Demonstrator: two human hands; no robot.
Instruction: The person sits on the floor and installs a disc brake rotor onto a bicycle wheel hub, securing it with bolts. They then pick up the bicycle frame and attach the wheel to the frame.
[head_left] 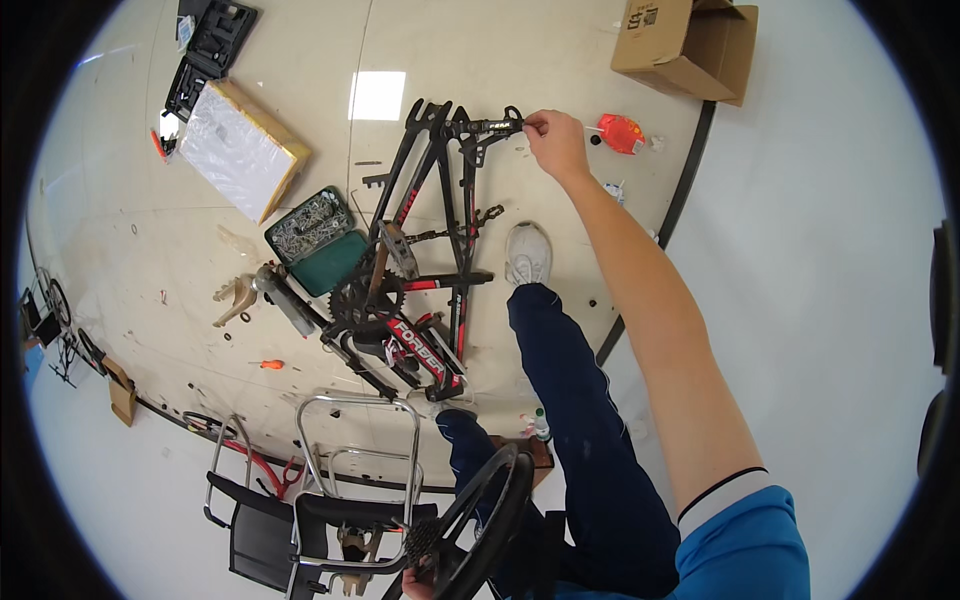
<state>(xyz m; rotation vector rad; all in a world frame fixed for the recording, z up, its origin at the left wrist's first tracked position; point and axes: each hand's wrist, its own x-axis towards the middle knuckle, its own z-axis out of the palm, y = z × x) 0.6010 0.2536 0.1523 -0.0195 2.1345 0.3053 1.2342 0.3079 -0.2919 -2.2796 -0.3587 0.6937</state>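
A black bicycle frame (405, 200) with red and white markings lies on the floor in front of me. At its far end my right hand (556, 143) pinches the tip of a short black part (495, 127) with white lettering; the fingers cover the exact spot. Near the lower edge, a bicycle wheel (512, 520) with a black tyre stands tilted between my legs. My left hand (418, 582) grips this wheel near its sprocket cluster (422, 540), partly cut off by the picture's edge. A chainring (350, 300) and a pedal (398, 250) sit at the frame's middle.
Left of the frame lie an open green box (335, 262) of small metal parts, a white-topped yellow carton (235, 145), a black tool case (215, 45) and an orange screwdriver (272, 364). Chairs (262, 530) stand at lower left, a cardboard box (655, 50) at far right.
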